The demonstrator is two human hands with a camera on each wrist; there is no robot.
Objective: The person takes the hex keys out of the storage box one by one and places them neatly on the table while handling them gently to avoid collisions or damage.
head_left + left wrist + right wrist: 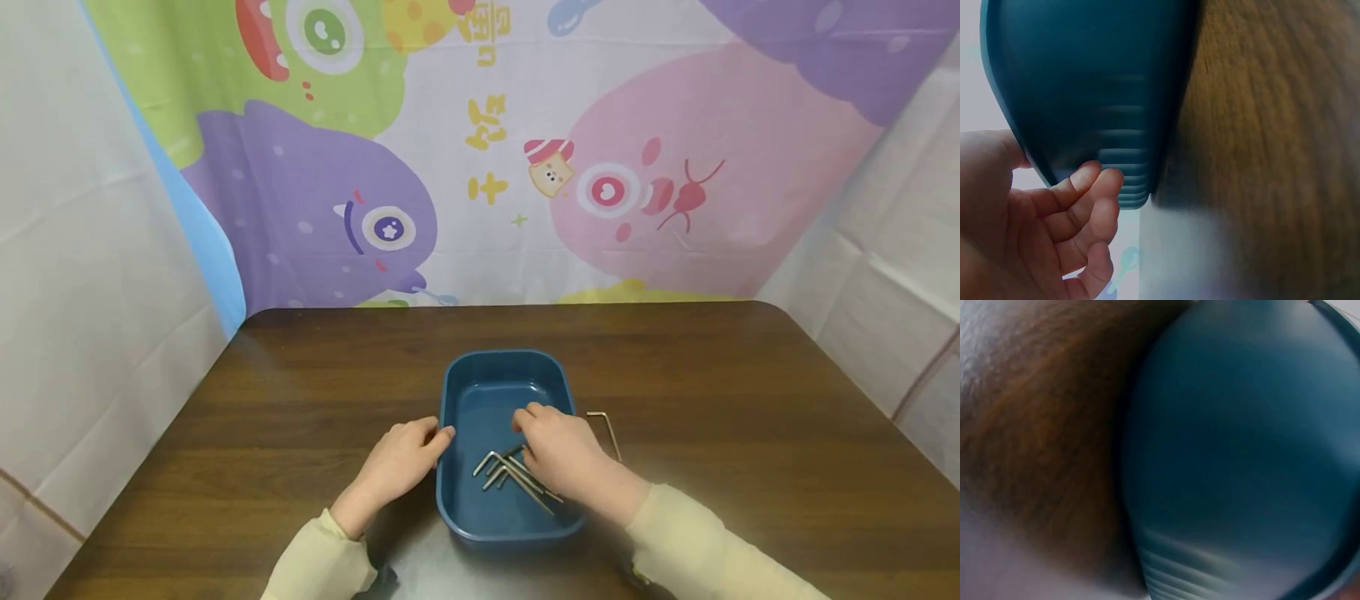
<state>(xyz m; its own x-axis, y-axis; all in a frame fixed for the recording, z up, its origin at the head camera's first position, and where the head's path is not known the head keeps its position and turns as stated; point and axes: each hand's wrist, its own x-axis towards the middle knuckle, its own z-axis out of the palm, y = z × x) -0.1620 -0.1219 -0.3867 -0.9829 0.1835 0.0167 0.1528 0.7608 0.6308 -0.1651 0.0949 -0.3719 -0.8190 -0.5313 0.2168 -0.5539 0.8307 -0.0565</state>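
While the head view shows only the back of the left hand (400, 461) at the tray's nine o'clock side, the left wrist view shows its thumb going behind the rim and its fingers bent at the outer wall, so it grips the tray (480, 417) there. That view also gives ribs on the outside wall. Only the head view shows the hex keys (529, 491), heaped crosswise inside the tray towards six o'clock, and a lone key (612, 436) outside it at three o'clock. Across the tray's three o'clock side reaches the right hand (566, 454), apart from the left, fingers bent down beside the heap.

All this stands on a brown wood-grain table (322, 400). At twelve o'clock hangs a cloth (495, 250) with cartoon monsters; pale sheets (97, 250) rise at ten and two.

The right hand's fingertips are partly hidden, and whether they hold a key I cannot tell; the right wrist view is blurred and mostly tray wall. The keys overlap too much to count. Both sleeves (705, 533) are cut off by the bottom edge.
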